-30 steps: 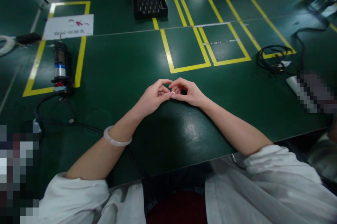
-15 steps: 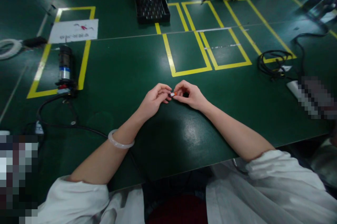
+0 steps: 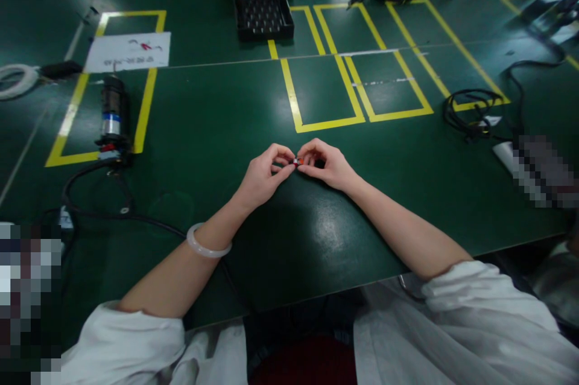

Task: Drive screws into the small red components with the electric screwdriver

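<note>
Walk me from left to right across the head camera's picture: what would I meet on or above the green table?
White ring → black tool with a blue band → pale bracelet → left hand → small red-and-white piece at the fingertips → right hand → coiled black cable.

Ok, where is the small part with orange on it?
The small part is near the middle of the head view, between the fingertips of the left hand and right hand, nearer the wearer than the yellow tape.

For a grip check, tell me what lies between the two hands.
The head view shows a small part, partly orange, between left hand and right hand.
</note>
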The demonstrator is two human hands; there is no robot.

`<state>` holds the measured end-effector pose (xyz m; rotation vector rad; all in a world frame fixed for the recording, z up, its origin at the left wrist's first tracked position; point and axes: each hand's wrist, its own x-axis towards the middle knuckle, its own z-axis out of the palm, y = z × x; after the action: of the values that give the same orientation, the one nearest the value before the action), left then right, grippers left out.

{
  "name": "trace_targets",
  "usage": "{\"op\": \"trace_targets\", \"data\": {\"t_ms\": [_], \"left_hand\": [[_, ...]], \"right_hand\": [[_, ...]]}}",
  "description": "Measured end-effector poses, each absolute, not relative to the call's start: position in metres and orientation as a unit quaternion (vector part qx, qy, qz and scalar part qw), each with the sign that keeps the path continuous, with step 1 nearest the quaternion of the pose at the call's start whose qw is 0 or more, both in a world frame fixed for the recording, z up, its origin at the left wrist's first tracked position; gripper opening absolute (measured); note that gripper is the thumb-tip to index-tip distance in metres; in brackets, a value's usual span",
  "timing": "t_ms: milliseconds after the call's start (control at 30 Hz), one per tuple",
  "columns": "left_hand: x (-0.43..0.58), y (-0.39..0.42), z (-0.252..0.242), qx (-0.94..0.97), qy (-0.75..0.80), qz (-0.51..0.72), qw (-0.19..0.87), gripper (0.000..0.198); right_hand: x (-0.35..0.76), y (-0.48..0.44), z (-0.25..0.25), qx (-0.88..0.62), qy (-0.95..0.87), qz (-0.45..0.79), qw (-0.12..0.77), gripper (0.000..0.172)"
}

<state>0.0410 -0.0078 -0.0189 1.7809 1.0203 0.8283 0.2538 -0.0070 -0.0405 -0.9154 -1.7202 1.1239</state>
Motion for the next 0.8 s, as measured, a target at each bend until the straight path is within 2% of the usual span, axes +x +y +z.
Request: {"op": "trace_targets", "data": {"t_ms": [200,333,567,800], "left_hand": [[0.0402,-0.0089,-0.0194,0.726,0.411,0.31,0.457,0.031],[0.0415,-0.0109,-0.0181,0.734,0.415,0.309,0.441,0.029],[0.0415,-0.0096,-0.0168,0.717,0.431,0.331,0.437,0.029],[0.0407,-0.0103,-0.0177,0.725,0.442,0.311,0.427,0.031]], "right_hand": [[0.2542,-0.0077,-0.038,-0.388,-0.647,0.501,0.424,0.034],[0.2537,-0.0076,-0.0394,-0.386,-0.625,0.532,0.421,0.04],[0.2538,-0.0068,-0.0436,-0.371,-0.645,0.517,0.422,0.035],[0.2546,-0.0075,-0.0403,-0.391,-0.668,0.486,0.405,0.024]]}}
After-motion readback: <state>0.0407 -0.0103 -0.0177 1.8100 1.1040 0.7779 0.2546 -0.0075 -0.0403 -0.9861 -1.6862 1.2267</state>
